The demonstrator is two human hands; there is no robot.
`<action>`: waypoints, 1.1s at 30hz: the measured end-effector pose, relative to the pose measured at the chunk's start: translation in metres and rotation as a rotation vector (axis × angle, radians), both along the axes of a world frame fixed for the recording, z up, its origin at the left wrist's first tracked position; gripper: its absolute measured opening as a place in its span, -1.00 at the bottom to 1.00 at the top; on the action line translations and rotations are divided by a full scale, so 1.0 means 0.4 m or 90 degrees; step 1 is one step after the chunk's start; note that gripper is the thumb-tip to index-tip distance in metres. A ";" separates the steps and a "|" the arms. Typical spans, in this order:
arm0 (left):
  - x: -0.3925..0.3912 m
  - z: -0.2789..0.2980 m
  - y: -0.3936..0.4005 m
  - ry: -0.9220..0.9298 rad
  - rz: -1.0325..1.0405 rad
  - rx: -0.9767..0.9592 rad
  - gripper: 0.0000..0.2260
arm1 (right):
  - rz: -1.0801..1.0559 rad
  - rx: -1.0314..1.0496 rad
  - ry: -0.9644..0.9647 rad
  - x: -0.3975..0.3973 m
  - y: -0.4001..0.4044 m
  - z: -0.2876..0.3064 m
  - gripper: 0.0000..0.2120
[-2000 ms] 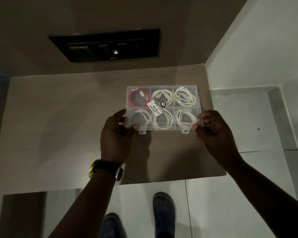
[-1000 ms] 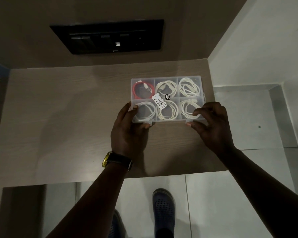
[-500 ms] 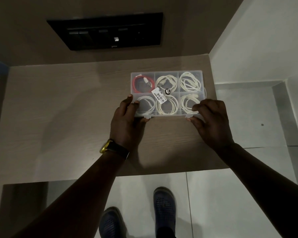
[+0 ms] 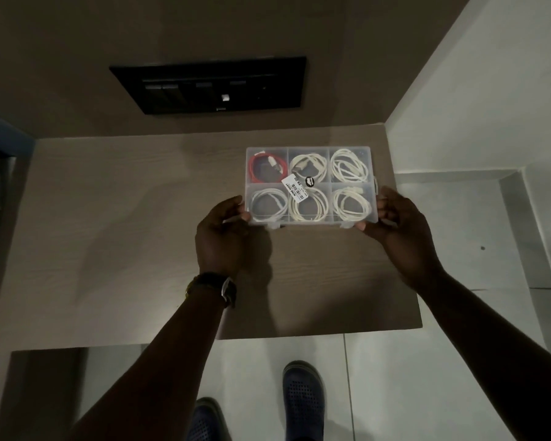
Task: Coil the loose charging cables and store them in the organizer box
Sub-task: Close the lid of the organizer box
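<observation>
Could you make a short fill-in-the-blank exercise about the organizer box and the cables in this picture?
1. The organizer box has ___ compartments.
2. The only coloured cable is ___.
3. The left hand has a ___ on its wrist.
4. The right hand touches the box's ___ end.

Missing words: six; red; watch; right

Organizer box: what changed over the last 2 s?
Both hands shifted from the front latches to the box's side edges: left hand at the near-left corner, right hand at the near-right. The organizer box stayed closed on the wooden table, with six coiled cables inside.
</observation>
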State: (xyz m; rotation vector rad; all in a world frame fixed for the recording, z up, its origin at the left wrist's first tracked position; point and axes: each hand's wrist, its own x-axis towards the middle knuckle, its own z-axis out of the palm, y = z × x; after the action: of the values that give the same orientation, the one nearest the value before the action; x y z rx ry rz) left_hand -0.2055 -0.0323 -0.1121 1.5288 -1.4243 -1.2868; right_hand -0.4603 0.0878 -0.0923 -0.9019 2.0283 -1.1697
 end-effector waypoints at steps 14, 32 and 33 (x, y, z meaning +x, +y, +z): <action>-0.082 0.025 -0.142 0.221 0.211 0.233 -0.62 | 0.018 0.044 -0.314 -0.093 -0.171 0.024 -0.63; -0.063 0.015 -0.159 -0.010 0.097 0.137 -0.80 | -0.010 0.065 -0.206 -0.068 -0.164 0.025 -0.77; -0.065 0.024 -0.158 -0.011 0.115 0.142 -0.80 | -0.008 0.068 -0.179 -0.064 -0.164 0.032 -0.80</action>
State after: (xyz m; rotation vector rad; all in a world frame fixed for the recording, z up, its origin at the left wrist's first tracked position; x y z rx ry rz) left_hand -0.2315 -0.0955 -0.1025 1.7747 -1.1520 -1.3593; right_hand -0.4858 0.0220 -0.0797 -0.6341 1.8501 -1.1152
